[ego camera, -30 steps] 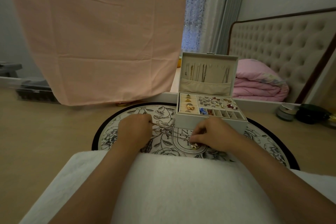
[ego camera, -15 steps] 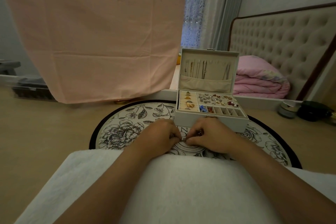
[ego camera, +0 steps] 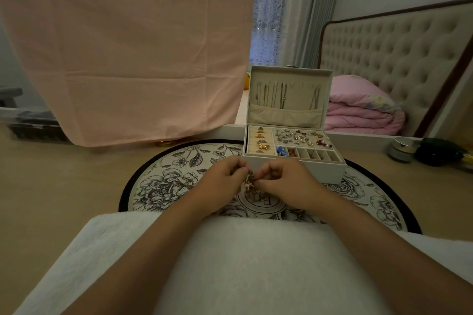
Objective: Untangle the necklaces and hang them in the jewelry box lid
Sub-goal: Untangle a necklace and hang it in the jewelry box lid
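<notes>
The untangling step is in hand: the left hand (ego camera: 220, 183) and right hand (ego camera: 288, 183), fingers curled, each pinch one side of a small gold knot of necklaces (ego camera: 250, 182), held between them just above the mat (ego camera: 163, 181) in front of the open box (ego camera: 325, 170). The next move calls for teasing one chain loose with gentle pulls, not tugs, then lifting it to a free hook in the lid (ego camera: 291, 73), where several chains hang already.

Dim, warm indoor light, brightest at the curtained window (ego camera: 266, 15); wide-angle bending at edges, soft detail throughout.
</notes>
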`<state>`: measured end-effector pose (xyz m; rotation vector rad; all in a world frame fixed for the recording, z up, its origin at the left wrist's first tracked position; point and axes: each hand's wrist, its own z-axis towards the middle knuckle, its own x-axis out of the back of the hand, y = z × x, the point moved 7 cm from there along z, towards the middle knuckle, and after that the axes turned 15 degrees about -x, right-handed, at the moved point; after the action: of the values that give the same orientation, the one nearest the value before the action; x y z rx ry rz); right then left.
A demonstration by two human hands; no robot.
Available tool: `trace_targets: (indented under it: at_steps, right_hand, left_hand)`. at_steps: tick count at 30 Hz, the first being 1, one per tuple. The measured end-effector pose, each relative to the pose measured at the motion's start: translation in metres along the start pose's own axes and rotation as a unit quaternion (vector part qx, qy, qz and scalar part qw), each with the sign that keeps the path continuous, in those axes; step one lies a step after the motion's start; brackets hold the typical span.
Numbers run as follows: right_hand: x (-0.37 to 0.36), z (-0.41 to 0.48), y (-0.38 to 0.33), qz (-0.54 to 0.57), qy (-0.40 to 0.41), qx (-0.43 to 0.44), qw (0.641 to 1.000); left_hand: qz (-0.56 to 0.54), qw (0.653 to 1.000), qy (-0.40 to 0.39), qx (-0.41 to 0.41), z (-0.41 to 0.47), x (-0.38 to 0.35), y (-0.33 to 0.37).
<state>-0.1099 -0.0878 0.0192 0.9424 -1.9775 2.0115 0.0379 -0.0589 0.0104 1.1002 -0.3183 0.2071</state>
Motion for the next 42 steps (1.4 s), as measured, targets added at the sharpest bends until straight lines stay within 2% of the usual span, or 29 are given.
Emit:
trace_targets:
  at_steps: [2, 4, 7, 10, 13, 17, 19, 22, 27, 30, 36, 39, 42]
  right_hand:
    - [0.003, -0.001, 0.0, 0.014, -0.01, 0.0, 1.0]
    - [0.005, -0.001, 0.001, 0.026, -0.014, -0.007, 1.0]
    - [0.009, 0.001, 0.003, 0.001, 0.031, -0.003, 1.0]
    - [0.004, -0.002, -0.002, -0.035, 0.045, 0.031, 0.998]
    - [-0.011, -0.008, -0.007, -0.084, 0.023, 0.037, 0.996]
    - [-0.018, -0.01, -0.011, -0.109, 0.039, 0.052, 0.992]
    - [-0.012, -0.009, -0.013, -0.083, 0.025, 0.053, 0.995]
    - [-0.003, -0.007, -0.011, -0.081, 0.008, 0.05, 0.995]
    - [0.0, -0.002, -0.003, -0.078, 0.005, 0.014, 0.997]
    - [0.006, -0.004, -0.006, -0.069, 0.014, 0.013, 0.997]
    - [0.011, -0.006, -0.009, -0.056, 0.034, 0.01, 0.998]
    - [0.013, -0.007, -0.014, 0.054, 0.02, 0.011, 0.998]
    - [0.016, -0.009, -0.021, 0.185, 0.006, 0.003, 0.983]
  left_hand:
    - [0.015, 1.0, -0.008, -0.002, -0.001, 0.005, 0.0]
    - [0.091, 0.995, -0.029, -0.02, -0.002, 0.011, 0.001]
    - [0.127, 0.991, -0.019, -0.032, -0.002, 0.015, 0.004]
    - [0.004, 1.0, 0.015, 0.008, -0.003, 0.01, 0.004]
    - [-0.146, 0.988, 0.02, 0.045, -0.005, 0.0, 0.009]
    - [-0.193, 0.98, -0.009, 0.054, -0.006, -0.006, 0.011]
    - [-0.156, 0.986, -0.005, 0.051, -0.006, 0.001, 0.01]
    - [-0.002, 1.0, -0.025, 0.013, -0.005, 0.01, 0.011]
    - [0.142, 0.989, -0.018, -0.033, -0.004, 0.013, 0.008]
    - [0.164, 0.986, -0.012, -0.022, -0.004, 0.017, 0.003]
    - [0.137, 0.99, -0.017, -0.003, -0.007, 0.011, -0.001]
    - [0.155, 0.988, -0.022, -0.004, -0.008, 0.009, 0.0]
    - [0.158, 0.987, -0.033, -0.007, -0.008, 0.006, 0.002]
